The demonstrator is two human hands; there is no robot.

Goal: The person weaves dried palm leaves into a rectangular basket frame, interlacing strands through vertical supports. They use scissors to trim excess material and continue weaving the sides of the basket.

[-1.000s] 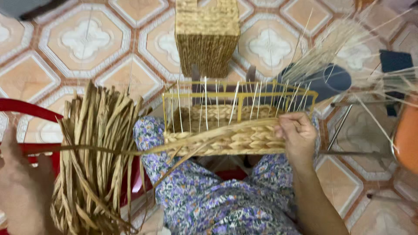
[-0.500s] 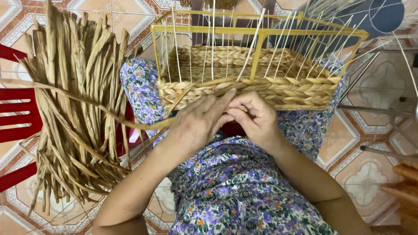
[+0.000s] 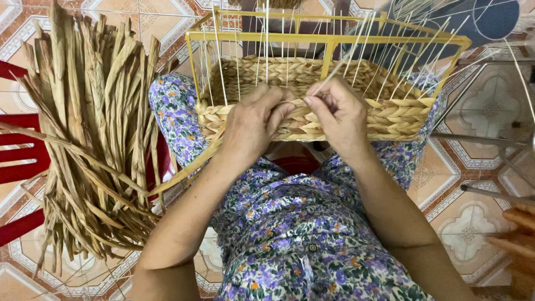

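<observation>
- Pinched between right hand [image 3: 341,114] fingertips: one pale strand [image 3: 340,66], at 12 o'clock.
- Left hand [image 3: 253,124] curled, pressing the braid on the basket [image 3: 390,114].
- Basket rested on the lap; reed bundle [image 3: 92,139] lay at 9 o'clock.

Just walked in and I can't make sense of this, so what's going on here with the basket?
A seated person in a floral garment is weaving a half-built basket that rests on their lap. The left hand and right hand press together on the braided front wall, working a flat straw strand that trails off to the left. Thin upright stakes rise inside a yellow wire frame. A bundle of dried straw strips lies beside the person on a red chair.
</observation>
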